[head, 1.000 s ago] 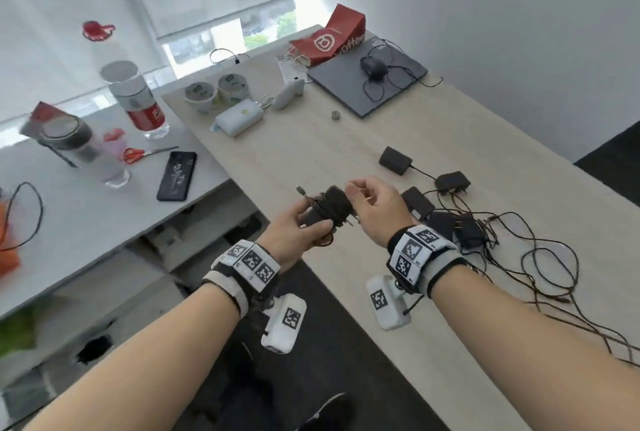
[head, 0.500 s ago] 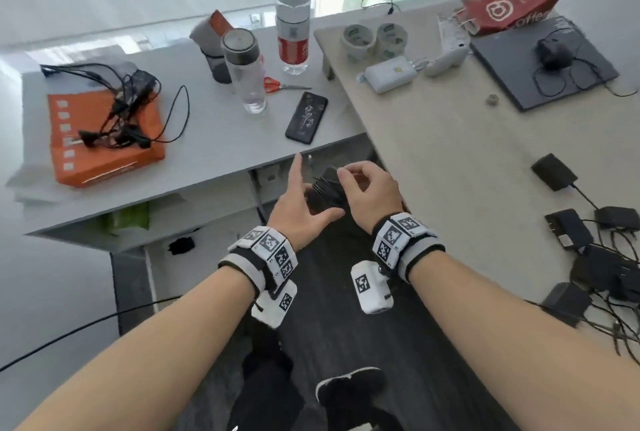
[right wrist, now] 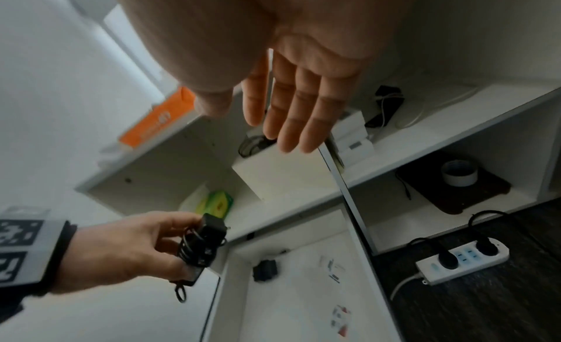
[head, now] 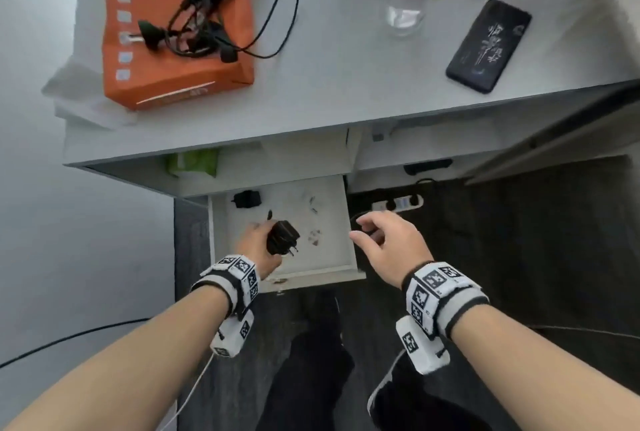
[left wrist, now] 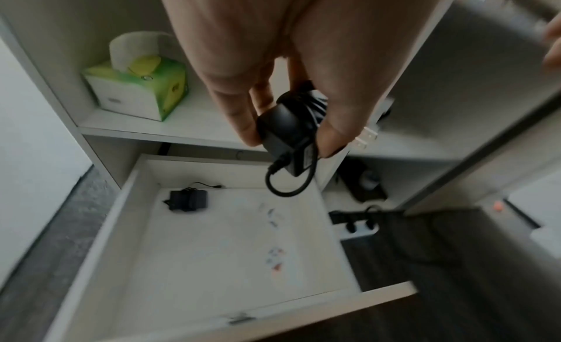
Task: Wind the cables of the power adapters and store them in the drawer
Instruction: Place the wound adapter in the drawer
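My left hand [head: 258,243] grips a black power adapter [head: 282,237] with its cable wound round the body, held above the open white drawer [head: 332,271]. In the left wrist view the thumb and fingers pinch the adapter [left wrist: 288,131], its prongs point right and a short cable loop hangs below. Another wound black adapter [head: 246,199] lies at the drawer's back left corner [left wrist: 188,199]. My right hand [head: 384,240] hovers empty to the right of the drawer, fingers straight and relaxed [right wrist: 291,116]. The right wrist view shows the left hand with the adapter [right wrist: 201,245].
The grey desk [head: 346,84] above carries an orange box [head: 180,39] with tangled black cables, a glass, a black phone [head: 488,46] and scissors. A green tissue box [left wrist: 136,90] sits on the shelf above the drawer. A white power strip [right wrist: 461,260] lies on the dark floor.
I have turned from the wooden table to the drawer. My right hand let go of the adapter and moved aside; my left hand carried it down over the open drawer.
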A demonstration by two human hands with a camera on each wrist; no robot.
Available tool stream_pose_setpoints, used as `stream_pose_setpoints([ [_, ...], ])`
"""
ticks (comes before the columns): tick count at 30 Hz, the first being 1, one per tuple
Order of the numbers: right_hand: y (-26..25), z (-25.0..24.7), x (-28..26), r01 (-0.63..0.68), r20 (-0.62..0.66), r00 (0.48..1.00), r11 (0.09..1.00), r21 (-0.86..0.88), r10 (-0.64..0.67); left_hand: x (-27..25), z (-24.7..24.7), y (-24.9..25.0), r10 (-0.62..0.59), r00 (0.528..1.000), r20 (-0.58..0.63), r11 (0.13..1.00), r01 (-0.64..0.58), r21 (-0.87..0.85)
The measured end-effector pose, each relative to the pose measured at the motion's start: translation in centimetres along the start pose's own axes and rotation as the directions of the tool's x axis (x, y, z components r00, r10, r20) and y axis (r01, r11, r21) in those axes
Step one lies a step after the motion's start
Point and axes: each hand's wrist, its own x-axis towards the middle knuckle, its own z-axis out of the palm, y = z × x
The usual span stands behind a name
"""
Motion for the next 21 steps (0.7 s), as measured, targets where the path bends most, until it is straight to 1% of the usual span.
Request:
stream_pose_setpoints([
  [2, 3.2, 2.6, 2.1, 0.026, 0.032, 0.999, 0.996, -0.082, -0.024, 4.6, 2.2, -3.6, -0.016, 1.0, 0.019, 0.987, 0.013, 0.159],
  [6, 9.5, 7.9, 6.6, 0.051, 0.04, 0.998, 0.987, -0.151, -0.045, 13.7, 6.6, -8.6, -0.057, 0.995, 0.077, 0.937, 0.027, 0.348],
  [8, 12.6, 10.5, 8.8, 0.073, 0.067, 0.996, 0.979, -0.19, -0.061, 18.2, 8.7, -10.0, -0.077, 0.992, 0.098, 0.88, 0.022, 0.474],
  [10, 15.6, 12.6, 10.3, 0.087, 0.082, 0.994, 0.974, -0.21, -0.071, 22.3, 10.8, -10.7, -0.097, 0.991, 0.09, 0.817, 0.027, 0.576],
  [13, 19.1, 14.6, 11.9, 0.094, 0.102, 0.992, 0.969, -0.229, -0.073, 27.5, 13.2, -10.8, -0.089, 0.994, 0.058, 0.779, 0.034, 0.627],
  [16, 22.4, 15.9, 13.7, 0.095, 0.101, 0.992, 0.964, -0.248, -0.072, 32.7, 14.8, -11.2, -0.045, 0.999, -0.023, 0.747, 0.049, 0.663],
  [18, 23.6, 16.1, 14.3, 0.084, 0.104, 0.993, 0.964, -0.253, -0.059, 34.6, 14.9, -11.6, -0.058, 0.997, -0.055, 0.739, 0.08, 0.669],
  [21, 25.5, 16.2, 14.9, 0.086, 0.06, 0.996, 0.968, -0.237, -0.074, 36.8, 15.5, -12.2, -0.079, 0.994, -0.075, 0.726, 0.108, 0.68],
])
